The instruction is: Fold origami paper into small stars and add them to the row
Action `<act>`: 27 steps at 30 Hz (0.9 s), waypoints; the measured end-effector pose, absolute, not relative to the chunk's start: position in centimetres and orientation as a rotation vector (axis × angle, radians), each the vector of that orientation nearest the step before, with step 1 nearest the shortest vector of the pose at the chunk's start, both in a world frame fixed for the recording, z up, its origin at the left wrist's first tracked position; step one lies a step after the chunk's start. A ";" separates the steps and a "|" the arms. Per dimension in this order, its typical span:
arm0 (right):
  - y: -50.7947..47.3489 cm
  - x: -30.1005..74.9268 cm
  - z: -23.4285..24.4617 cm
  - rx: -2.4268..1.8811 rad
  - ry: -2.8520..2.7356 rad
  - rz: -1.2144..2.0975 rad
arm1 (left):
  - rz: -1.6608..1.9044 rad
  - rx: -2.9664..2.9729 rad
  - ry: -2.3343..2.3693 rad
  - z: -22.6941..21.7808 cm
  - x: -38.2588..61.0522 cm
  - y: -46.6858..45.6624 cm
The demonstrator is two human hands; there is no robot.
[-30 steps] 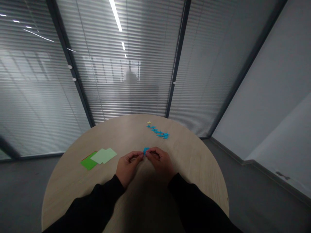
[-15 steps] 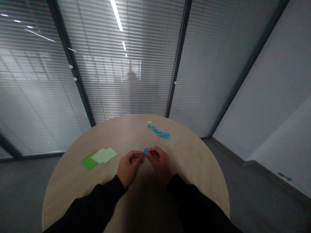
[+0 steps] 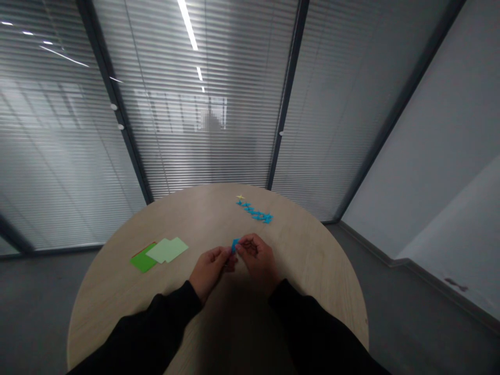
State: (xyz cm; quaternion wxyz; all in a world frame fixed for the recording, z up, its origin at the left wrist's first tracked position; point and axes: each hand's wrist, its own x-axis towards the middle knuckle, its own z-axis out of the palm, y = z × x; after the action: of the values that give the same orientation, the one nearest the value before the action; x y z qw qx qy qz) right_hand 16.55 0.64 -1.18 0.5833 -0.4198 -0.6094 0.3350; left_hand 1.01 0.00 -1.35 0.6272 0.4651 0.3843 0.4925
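Observation:
Between my two hands is a small piece of blue paper [image 3: 235,244], folded, its exact shape mostly covered by fingers. My left hand [image 3: 213,265] pinches its lower left side between thumb and fingers. From the right, my right hand [image 3: 258,258] grips the same piece with thumb and forefinger. Beyond the hands, several small blue folded-paper stars [image 3: 258,213] lie in a slanting row. A pale yellow folded-paper star [image 3: 240,197] sits at the far end of that row.
The round wooden table [image 3: 195,216] carries everything. On its left lie light green paper sheets [image 3: 172,249], overlapping a bright green sheet [image 3: 144,262] with a red edge showing. Behind the table stands a glass wall with blinds [image 3: 211,156]; a white wall [image 3: 425,182] rises at right.
My left fingers have shifted slightly, with the thumb now higher and the other fingers curled beneath. More of the blue paper shows. The stars and green sheets stay put.

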 end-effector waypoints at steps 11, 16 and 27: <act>0.9 16.9 -1.0 -0.910 -1.254 1.018 | 1.077 1.479 0.973 -0.4 0.4 -0.4; 1.2 17.1 -0.9 -0.877 -1.246 1.063 | 1.077 1.654 1.034 -0.4 0.2 -0.3; 0.3 16.9 -0.7 -0.941 -1.389 1.052 | 1.069 1.768 1.126 -0.3 0.0 -0.6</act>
State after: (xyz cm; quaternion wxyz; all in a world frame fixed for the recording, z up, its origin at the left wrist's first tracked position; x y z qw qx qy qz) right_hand 16.94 0.34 -0.73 0.5487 -0.3975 -0.5863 0.4440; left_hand 0.01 -0.62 -0.27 0.3841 0.6938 0.4418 0.4194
